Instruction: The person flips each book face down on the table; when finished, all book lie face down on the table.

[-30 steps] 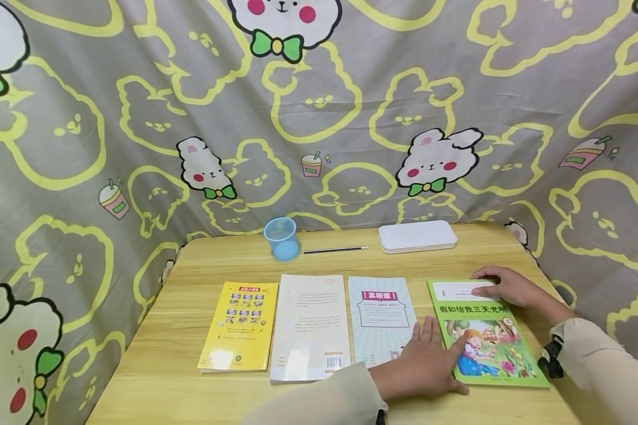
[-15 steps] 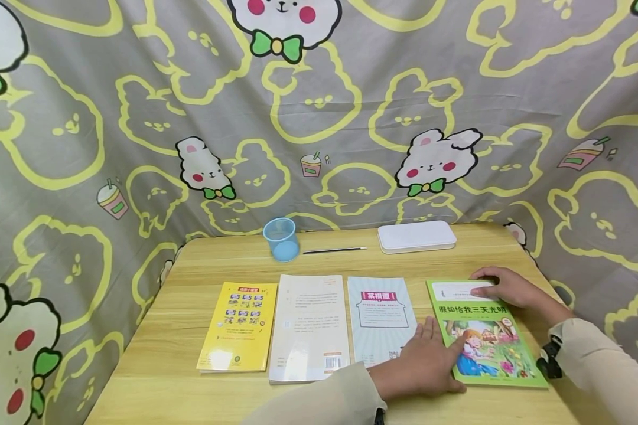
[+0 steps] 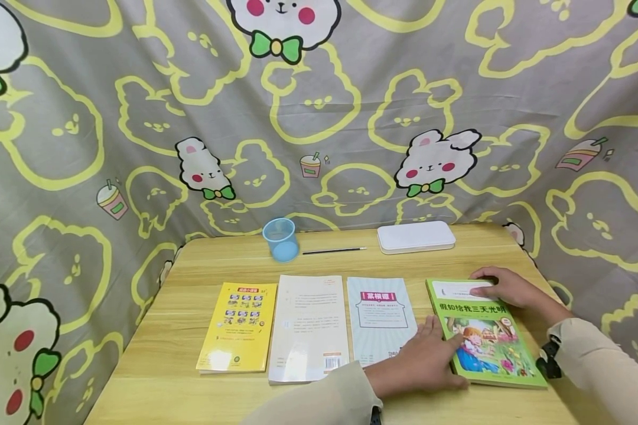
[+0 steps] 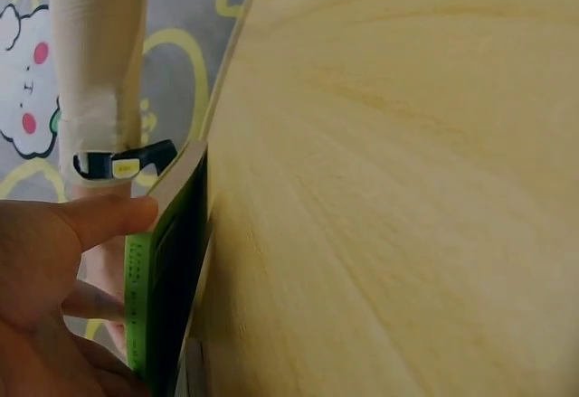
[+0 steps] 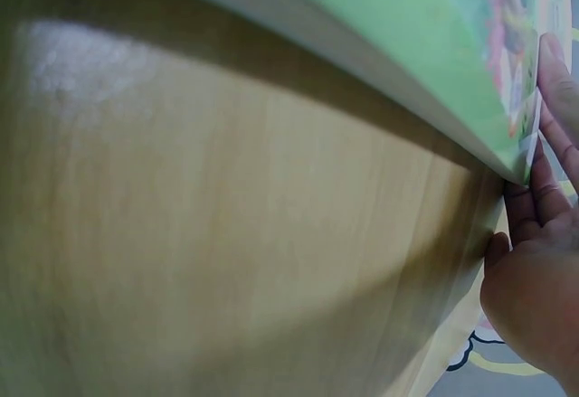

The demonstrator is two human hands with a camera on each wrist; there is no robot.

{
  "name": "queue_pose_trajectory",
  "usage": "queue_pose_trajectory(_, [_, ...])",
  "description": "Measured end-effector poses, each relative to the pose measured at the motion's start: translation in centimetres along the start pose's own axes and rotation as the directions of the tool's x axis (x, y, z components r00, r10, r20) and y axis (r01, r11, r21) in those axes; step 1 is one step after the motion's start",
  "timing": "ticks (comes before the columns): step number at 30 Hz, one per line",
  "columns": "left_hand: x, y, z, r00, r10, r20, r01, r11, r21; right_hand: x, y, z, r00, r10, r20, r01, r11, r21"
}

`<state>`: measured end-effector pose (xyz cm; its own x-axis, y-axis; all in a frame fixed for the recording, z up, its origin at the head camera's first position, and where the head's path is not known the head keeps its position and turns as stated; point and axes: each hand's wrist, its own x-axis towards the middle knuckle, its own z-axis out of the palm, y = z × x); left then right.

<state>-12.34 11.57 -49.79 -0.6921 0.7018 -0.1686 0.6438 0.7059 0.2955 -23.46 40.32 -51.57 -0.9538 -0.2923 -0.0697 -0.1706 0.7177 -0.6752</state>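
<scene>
A green-covered book (image 3: 491, 336) with a picture of a girl lies at the right of the table. My right hand (image 3: 510, 286) grips its far right corner, thumb on the cover and fingers down at the edge; the right wrist view shows these fingers (image 5: 534, 203) at the corner. My left hand (image 3: 422, 357) lies along the book's left side with fairly straight fingers, one reaching over the cover. In the left wrist view a digit of it touches the green book (image 4: 137, 297) at a corner. A light blue book (image 3: 380, 316) is just left, partly covered by the left hand.
Further left on the wooden table (image 3: 154, 330) are a white book (image 3: 309, 330) and a yellow book (image 3: 239, 330). Along the back stand a blue cup (image 3: 282, 241), a thin dark pen (image 3: 335, 251) and a white case (image 3: 416, 237). A patterned curtain (image 3: 345, 118) hangs behind.
My left hand has shifted very slightly at the green book's left side. The right hand keeps its hold, and the books stay where they were.
</scene>
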Motion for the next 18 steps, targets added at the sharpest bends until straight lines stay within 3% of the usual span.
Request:
queue_pose_trajectory(6, [-0.04,-0.04,-0.13,1.000,-0.004,-0.016,0.001,0.986,-0.169,0.04,0.01,0.02,1.000,-0.001,-0.003,0.001,1.000,-0.002])
queue_pose_trajectory(18, [-0.08,-0.50,-0.35,0.994,-0.075,-0.080,0.042,0.935,-0.353,0.23,0.44,0.09,1.000,-0.004,-0.016,0.004,0.999,-0.039])
